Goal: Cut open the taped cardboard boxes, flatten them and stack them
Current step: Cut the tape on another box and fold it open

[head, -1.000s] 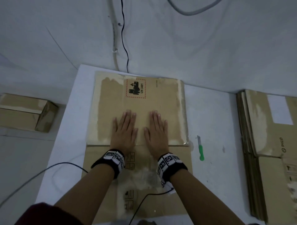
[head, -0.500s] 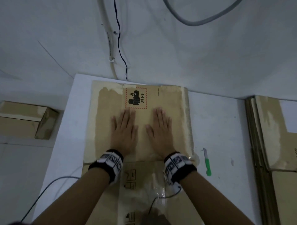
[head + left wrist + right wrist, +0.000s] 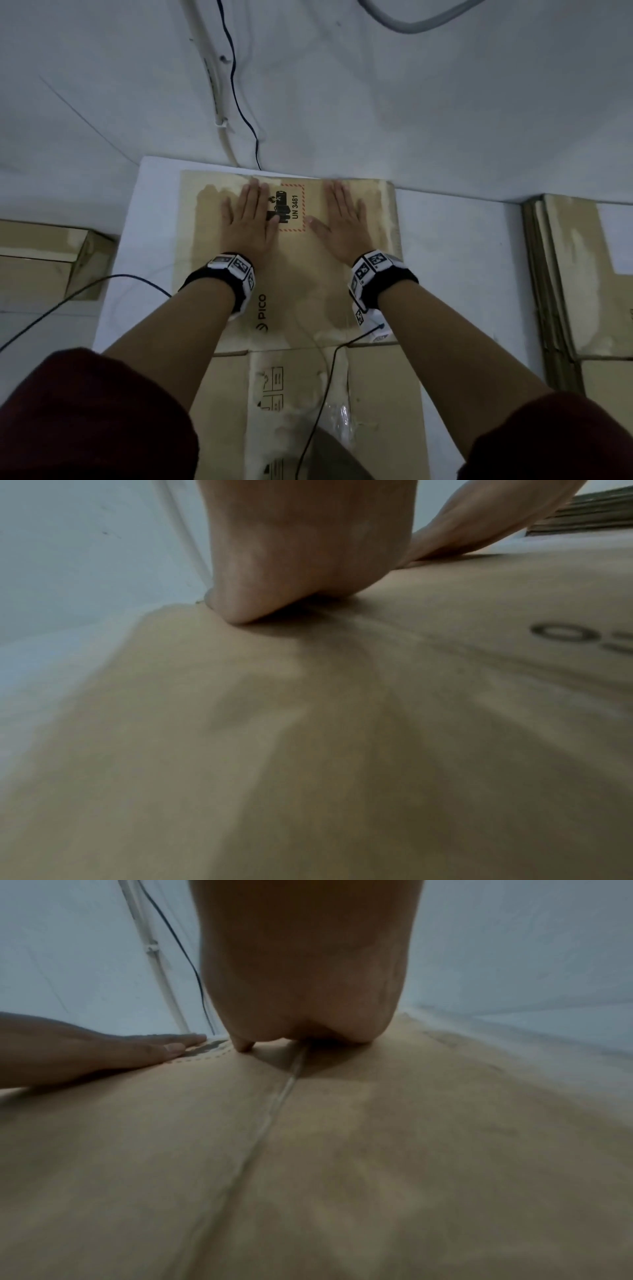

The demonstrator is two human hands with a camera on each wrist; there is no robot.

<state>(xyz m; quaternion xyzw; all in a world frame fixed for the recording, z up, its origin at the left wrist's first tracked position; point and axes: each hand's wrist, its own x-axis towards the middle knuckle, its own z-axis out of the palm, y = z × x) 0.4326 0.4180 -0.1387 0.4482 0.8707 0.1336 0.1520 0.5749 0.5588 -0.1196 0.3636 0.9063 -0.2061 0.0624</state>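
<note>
Under both my palms lies the flattened cardboard box (image 3: 301,274), spread on the white table (image 3: 459,260). My left hand (image 3: 248,219) presses flat with straight fingers, half covering the UN 3481 label (image 3: 294,209); my right hand (image 3: 342,222) lies flat just right of that label, fingers straight, gripping nothing. Well to the right of my right hand sits the stack of flattened boxes (image 3: 575,281). Beyond my left hand, off the table, stands a taped box (image 3: 44,260).
</note>
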